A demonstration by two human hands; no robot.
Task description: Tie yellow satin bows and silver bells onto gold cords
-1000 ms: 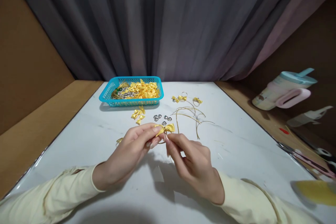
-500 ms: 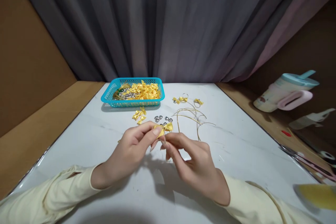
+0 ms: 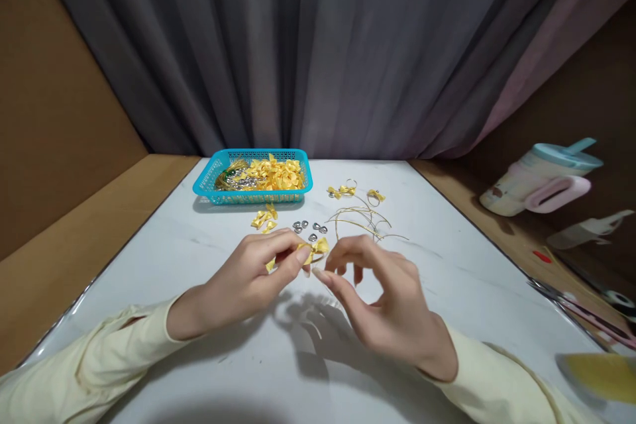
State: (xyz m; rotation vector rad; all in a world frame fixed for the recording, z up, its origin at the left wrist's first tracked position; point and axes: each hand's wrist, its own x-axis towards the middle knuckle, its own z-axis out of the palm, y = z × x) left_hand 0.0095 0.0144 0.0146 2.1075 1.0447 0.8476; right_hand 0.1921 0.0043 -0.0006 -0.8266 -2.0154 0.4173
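My left hand pinches a yellow ribbon bow between thumb and fingers. A thin loop of gold cord seems to curve below the bow, partly hidden by the fingertips. Just right of it is my right hand, its fingers bent and its thumb apart from them, with nothing visible between. Beyond the hands lie several small silver heart-shaped pieces. Loose yellow bows rest to their left. Cut lengths of gold cord spread out at the right. Farther back are bows joined to cord rings.
A blue plastic basket at the back of the white table holds yellow bows, silver pieces and gold cord. On the right ledge are a tumbler with a pink handle, a clear squeeze bottle and pink-handled scissors. A grey curtain hangs behind.
My right hand has drawn away from the bow to the right, and its thumb and fingers have parted. My left hand keeps the bow, slightly lower and turned.
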